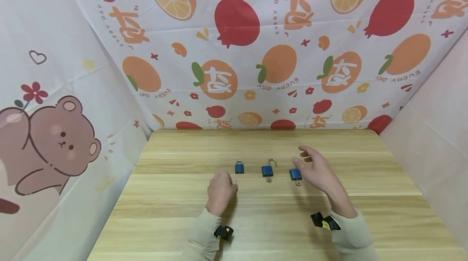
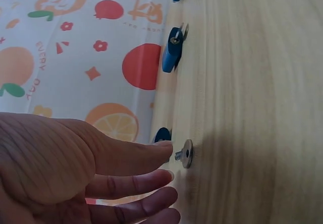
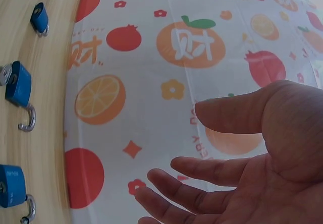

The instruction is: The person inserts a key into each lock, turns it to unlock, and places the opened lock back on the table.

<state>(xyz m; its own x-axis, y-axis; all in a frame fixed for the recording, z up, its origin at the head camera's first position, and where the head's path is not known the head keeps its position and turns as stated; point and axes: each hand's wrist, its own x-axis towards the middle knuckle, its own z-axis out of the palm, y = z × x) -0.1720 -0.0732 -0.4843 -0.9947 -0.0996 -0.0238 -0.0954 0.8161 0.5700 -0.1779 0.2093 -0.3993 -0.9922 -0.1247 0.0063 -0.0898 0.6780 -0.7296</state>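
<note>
My left hand (image 1: 221, 190) is low over the table with thumb and fingertips brought together, pinching a small round-headed key (image 2: 187, 154) whose bow points away from the fingers. Just beyond it stands a blue padlock (image 1: 239, 168) with its shackle down, partly hidden behind the thumb in the left wrist view. A middle blue padlock (image 1: 267, 171) has its shackle swung up and a key (image 1: 269, 179) in it. The right blue padlock (image 1: 295, 174) also carries a key (image 1: 298, 183). Beside it hovers my right hand (image 1: 319, 171), fingers spread and holding nothing.
The three padlocks lie in a row on a wood-grain table (image 1: 175, 220). A fruit-print cloth (image 1: 241, 21) hangs behind the far edge. Cloths also hang on both sides, the left one with a bear (image 1: 62, 143) on it. Both wrists wear small black devices.
</note>
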